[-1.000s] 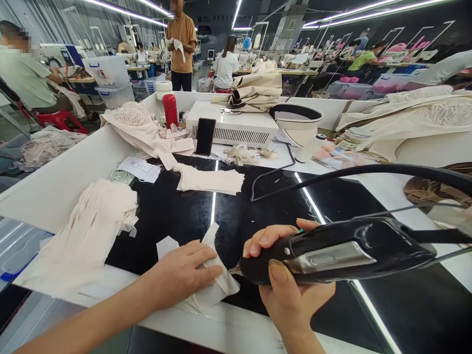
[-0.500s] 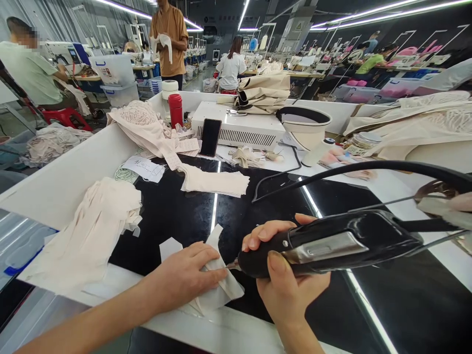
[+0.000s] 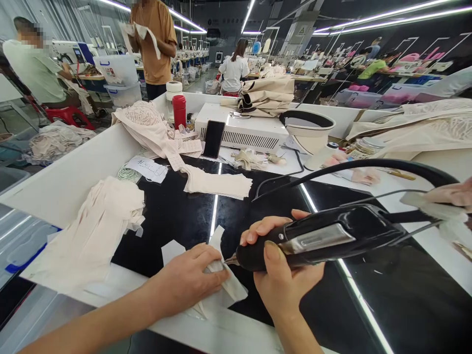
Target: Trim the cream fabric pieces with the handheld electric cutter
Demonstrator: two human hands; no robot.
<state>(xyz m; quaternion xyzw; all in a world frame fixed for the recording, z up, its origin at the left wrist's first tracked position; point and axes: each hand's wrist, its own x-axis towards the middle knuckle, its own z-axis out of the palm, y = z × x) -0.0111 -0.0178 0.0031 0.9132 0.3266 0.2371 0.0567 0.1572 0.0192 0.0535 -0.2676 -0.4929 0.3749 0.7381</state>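
My right hand is wrapped round a black handheld power tool with a long silver lever on its side. The tool's thin metal tip points left and meets a small piece of pale fabric beside my left fingers. My left hand lies over that fabric, thumb and fingers pinching and pressing it at the near edge of the black work surface. Part of the fabric is hidden under my palm. A white scrap shows just behind my left hand.
Stacked cream fabric pieces lie at left, more strips farther back. A phone, red bottle and white vented box stand behind. Cables run right, near another person's hand. A person in brown stands beyond.
The view has shifted slightly. My right hand and tool have tilted a little, the tip staying at the fabric. The hand at the right edge has come farther into view. The standing person has moved nearer.
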